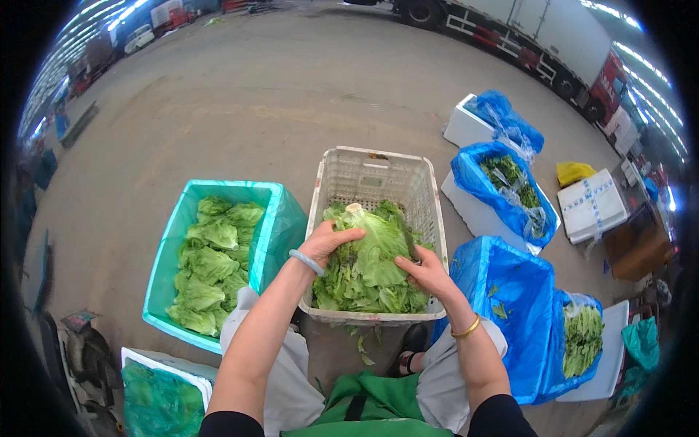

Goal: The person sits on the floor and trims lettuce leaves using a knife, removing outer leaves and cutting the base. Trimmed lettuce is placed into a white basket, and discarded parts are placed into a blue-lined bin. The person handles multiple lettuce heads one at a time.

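A head of green leaf lettuce (380,244), its pale cut stem end up and tilted to the left, is held over the white plastic crate (375,169). My left hand (329,244) is closed around its stem end, thumb across the top. My right hand (428,273) pinches the outer leaves on the other side, thumb toward me. A thin dark strip shows beside the right fingers; I cannot make out what it is. Beneath both hands, loose lettuce leaves (364,295) lie heaped in the near part of the crate.
On the left, a teal-lined box (156,291) contains several lettuce heads (207,269). Blue-lined boxes (520,320) stand on the right, some with greens (582,339). A foam box (189,375) sits at lower left. Leaf scraps (364,349) lie near my feet. A truck (539,36) stands far back.
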Action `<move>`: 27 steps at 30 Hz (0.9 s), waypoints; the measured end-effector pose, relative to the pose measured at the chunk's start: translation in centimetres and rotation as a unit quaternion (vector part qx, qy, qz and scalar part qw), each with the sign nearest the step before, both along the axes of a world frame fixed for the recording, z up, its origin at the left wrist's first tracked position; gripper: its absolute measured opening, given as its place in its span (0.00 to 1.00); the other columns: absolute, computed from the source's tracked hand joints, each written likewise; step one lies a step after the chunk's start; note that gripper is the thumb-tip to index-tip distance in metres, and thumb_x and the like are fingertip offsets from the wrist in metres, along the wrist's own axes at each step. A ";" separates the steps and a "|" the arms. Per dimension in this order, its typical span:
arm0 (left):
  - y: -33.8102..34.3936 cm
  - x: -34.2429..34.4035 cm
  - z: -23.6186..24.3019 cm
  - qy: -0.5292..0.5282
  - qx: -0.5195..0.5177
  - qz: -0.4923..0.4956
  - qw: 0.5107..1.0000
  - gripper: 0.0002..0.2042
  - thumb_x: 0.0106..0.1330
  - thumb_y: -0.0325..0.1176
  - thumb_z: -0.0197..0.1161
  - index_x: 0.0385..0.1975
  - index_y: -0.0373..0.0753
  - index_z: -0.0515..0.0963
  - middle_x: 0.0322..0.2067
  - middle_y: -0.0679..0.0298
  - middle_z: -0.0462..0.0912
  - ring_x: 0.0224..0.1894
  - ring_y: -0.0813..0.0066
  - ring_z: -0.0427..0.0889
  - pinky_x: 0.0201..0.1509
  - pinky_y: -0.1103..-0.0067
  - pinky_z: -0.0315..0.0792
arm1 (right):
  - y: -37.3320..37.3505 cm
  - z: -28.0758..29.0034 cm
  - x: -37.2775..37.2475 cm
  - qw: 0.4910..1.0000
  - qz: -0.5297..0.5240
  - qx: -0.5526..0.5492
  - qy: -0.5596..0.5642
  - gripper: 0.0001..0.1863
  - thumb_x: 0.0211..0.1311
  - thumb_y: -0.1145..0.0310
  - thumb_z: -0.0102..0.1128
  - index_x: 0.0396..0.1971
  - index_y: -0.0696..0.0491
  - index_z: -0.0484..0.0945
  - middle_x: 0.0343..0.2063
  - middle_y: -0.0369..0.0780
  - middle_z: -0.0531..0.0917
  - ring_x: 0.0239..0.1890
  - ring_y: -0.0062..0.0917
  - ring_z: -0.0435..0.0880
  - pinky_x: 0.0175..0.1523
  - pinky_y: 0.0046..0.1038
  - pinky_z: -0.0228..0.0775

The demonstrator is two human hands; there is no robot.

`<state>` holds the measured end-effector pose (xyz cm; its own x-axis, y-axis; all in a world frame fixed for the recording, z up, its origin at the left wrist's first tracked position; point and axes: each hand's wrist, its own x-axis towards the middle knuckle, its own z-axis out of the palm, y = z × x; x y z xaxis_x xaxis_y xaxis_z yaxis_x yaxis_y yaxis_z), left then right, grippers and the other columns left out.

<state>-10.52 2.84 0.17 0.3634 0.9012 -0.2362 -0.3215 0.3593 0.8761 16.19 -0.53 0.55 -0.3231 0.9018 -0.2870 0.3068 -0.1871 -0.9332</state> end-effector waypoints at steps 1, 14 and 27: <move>0.2 0.4 -0.1 0.027 0.008 0.008 1.000 0.28 0.58 0.33 0.73 0.58 0.35 0.72 0.50 0.61 0.82 0.52 0.71 0.81 0.55 0.75 0.76 | 0.4 -1.2 0.4 0.988 -0.033 0.127 -0.081 0.28 0.61 0.55 0.70 0.55 0.52 0.72 0.24 0.34 0.78 0.20 0.20 0.78 0.24 0.26 0.66; -1.9 6.9 -0.8 0.322 0.204 0.028 0.924 0.27 0.43 0.33 0.77 0.46 0.34 0.79 0.43 0.61 0.84 0.47 0.72 0.81 0.55 0.75 0.73 | -0.7 -1.6 -1.0 0.780 -0.050 0.459 -0.421 0.35 0.47 0.77 0.63 0.62 0.55 0.70 0.32 0.40 0.79 0.29 0.32 0.85 0.32 0.34 0.76; -2.2 5.9 -0.9 0.290 0.159 0.024 0.943 0.28 0.45 0.26 0.77 0.49 0.33 0.77 0.44 0.63 0.85 0.46 0.76 0.82 0.53 0.77 0.75 | -0.7 -1.2 -1.4 0.774 -0.010 0.492 -0.398 0.32 0.49 0.77 0.59 0.59 0.62 0.70 0.31 0.42 0.79 0.28 0.31 0.85 0.30 0.30 0.77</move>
<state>-4.63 0.66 -0.71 0.2123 0.9723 -0.0979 0.2359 0.0462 0.9707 14.83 -1.21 -0.61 -0.3806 0.8127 0.4413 0.8637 0.4829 -0.1445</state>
